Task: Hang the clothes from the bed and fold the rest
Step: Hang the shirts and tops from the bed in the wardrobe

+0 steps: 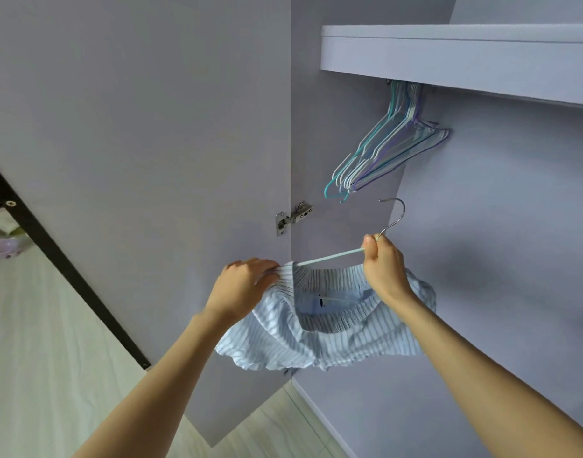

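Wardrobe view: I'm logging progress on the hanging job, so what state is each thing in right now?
Wardrobe door: open.
Striped garment: partly on the hanger, bunched, not yet hung up.
Hanger: held off the rail, hook free.
Empty hangers: bunched under the shelf.
Left hand: gripping the garment's waistband.
Right hand: gripping the hanger below its hook.

Pale blue cotton garment with thin darker blue pinstripes point(333, 332), centre frame; gathered waistband carries the same stripes. Slim hanger with a pale mint bar and bare silver metal hook point(330, 257) just above it. Bunch of thin wire hangers in teal, white and lilac point(382, 150), upper right. Flat lavender-grey wardrobe panels point(134, 110), no pattern. Silver steel door hinge point(293, 217). Pale whitewashed wood-grain floor point(52, 342), lower left. Black bar with a silver screw head point(52, 252), left edge.
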The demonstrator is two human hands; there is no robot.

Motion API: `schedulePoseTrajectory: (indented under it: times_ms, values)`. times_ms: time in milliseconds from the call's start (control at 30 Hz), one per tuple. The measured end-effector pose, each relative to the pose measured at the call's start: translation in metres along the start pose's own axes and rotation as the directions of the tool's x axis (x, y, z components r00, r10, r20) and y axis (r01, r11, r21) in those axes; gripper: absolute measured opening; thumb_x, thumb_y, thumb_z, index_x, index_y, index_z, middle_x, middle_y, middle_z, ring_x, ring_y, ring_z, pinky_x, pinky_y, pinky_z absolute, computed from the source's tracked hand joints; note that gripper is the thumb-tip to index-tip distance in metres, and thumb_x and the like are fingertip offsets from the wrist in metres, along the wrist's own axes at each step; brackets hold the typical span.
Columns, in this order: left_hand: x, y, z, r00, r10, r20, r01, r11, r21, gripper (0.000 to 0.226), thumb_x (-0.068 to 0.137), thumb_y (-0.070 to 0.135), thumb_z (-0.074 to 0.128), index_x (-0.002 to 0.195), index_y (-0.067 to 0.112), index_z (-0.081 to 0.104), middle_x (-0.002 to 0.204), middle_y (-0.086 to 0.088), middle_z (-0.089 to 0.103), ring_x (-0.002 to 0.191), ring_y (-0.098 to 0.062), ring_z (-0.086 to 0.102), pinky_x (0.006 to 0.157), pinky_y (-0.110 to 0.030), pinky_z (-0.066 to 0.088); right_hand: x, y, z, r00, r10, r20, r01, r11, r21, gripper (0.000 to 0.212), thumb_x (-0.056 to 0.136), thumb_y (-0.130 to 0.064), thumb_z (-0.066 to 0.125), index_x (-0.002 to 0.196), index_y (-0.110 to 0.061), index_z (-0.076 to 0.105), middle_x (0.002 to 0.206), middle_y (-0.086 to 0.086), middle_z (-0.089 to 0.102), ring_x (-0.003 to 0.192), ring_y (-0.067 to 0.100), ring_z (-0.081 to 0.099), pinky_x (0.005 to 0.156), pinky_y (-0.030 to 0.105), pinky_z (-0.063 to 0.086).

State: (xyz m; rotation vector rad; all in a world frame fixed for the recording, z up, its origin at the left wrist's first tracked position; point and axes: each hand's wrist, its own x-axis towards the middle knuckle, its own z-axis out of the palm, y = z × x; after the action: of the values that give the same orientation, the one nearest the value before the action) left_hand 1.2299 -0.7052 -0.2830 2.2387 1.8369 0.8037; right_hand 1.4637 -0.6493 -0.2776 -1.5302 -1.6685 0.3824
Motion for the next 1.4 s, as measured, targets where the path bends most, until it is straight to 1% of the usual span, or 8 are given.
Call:
schedulePoseTrajectory:
  times_ms: [167,333,500,733,933,1100,1333,1400]
  values:
    - [0.009,0.019,0.016,0.993,0.113,0.038,-0.119,0.958,0.259,0.044,0.096,0.04,0.044,0.137,0.026,0.042,0.125,0.006,0.056,0.115,-0.019,0.052,0.102,-0.033,0.029,-0.004,-0.001,-0.007,0.999,0.048,-0.004,-0.048,0.998,0.046,0.029,0.097,-0.01,0.034,0.078,0.003,0.052,0.074,0.016,0.05,0.071,0.025,0.04,0.061,0.029,0.019]
    - [0.016,0.027,0.029,0.982,0.102,-0.157,-0.099,0.995,0.024,0.021,0.096,0.016,0.05,0.105,0.009,0.067,0.096,-0.003,0.069,0.089,-0.024,0.064,0.081,-0.034,0.038,-0.015,0.015,-0.028,0.998,0.025,0.058,-0.038,0.97,0.238,0.023,0.097,-0.008,0.042,0.11,-0.001,0.059,0.106,0.014,0.066,0.099,0.026,0.06,0.09,0.033,0.042]
    - [0.016,0.016,0.03,0.972,0.07,-0.222,-0.091,0.992,-0.088,0.016,0.091,0.007,0.054,0.091,0.002,0.069,0.083,-0.008,0.071,0.073,-0.029,0.066,0.073,-0.043,0.046,-0.032,0.081,-0.061,0.977,0.079,0.198,-0.018,0.956,-0.293,0.048,0.089,0.002,0.041,0.135,-0.011,0.045,0.135,0.01,0.051,0.125,0.028,0.045,0.106,0.036,0.033]
    - [0.028,0.026,0.046,0.969,0.12,-0.215,-0.138,0.988,-0.07,0.024,0.086,0.009,0.048,0.086,0.004,0.071,0.077,-0.008,0.07,0.067,-0.029,0.066,0.074,-0.042,0.043,-0.047,0.128,-0.089,0.96,0.203,0.191,-0.11,0.906,-0.409,0.023,0.096,-0.012,0.044,0.109,-0.006,0.062,0.109,0.009,0.061,0.105,0.029,0.055,0.074,0.029,0.038]
    - [0.033,0.032,0.057,0.952,0.153,-0.265,-0.176,0.982,-0.065,0.019,0.083,0.005,0.052,0.079,0.004,0.071,0.071,-0.007,0.07,0.057,-0.028,0.064,0.068,-0.035,0.039,-0.063,0.143,-0.1,0.896,0.423,0.133,-0.386,0.893,-0.232,0.032,0.095,-0.006,0.04,0.124,-0.011,0.053,0.119,0.007,0.059,0.111,0.027,0.054,0.089,0.032,0.043]
    - [0.034,0.029,0.061,0.964,0.136,-0.228,-0.157,0.985,-0.077,0.016,0.087,0.001,0.055,0.084,0.003,0.071,0.077,-0.009,0.071,0.065,-0.03,0.065,0.076,-0.044,0.043,-0.074,0.149,-0.1,0.886,0.459,-0.066,-0.444,0.797,-0.409,0.019,0.095,-0.013,0.045,0.076,-0.01,0.045,0.079,0.01,0.057,0.074,0.028,0.05,0.058,0.029,0.032]
    - [0.035,0.023,0.056,0.977,0.054,-0.207,-0.079,0.991,-0.111,0.015,0.089,-0.003,0.056,0.088,0.002,0.07,0.084,-0.011,0.07,0.077,-0.032,0.064,0.093,-0.053,0.038,-0.079,0.155,-0.108,0.847,0.491,-0.206,-0.532,0.794,-0.294,0.027,0.09,0.002,0.043,0.064,-0.006,0.044,0.079,0.02,0.057,0.075,0.031,0.049,0.063,0.031,0.033]
    - [0.035,0.023,0.056,0.981,0.043,-0.191,-0.07,0.988,-0.137,0.015,0.09,-0.002,0.055,0.089,0.001,0.07,0.085,-0.011,0.07,0.08,-0.032,0.064,0.098,-0.052,0.034,-0.081,0.155,-0.11,0.806,0.526,-0.272,-0.589,0.758,-0.281,0.018,0.089,0.0,0.043,0.087,0.0,0.061,0.1,0.024,0.061,0.09,0.037,0.054,0.07,0.035,0.04]
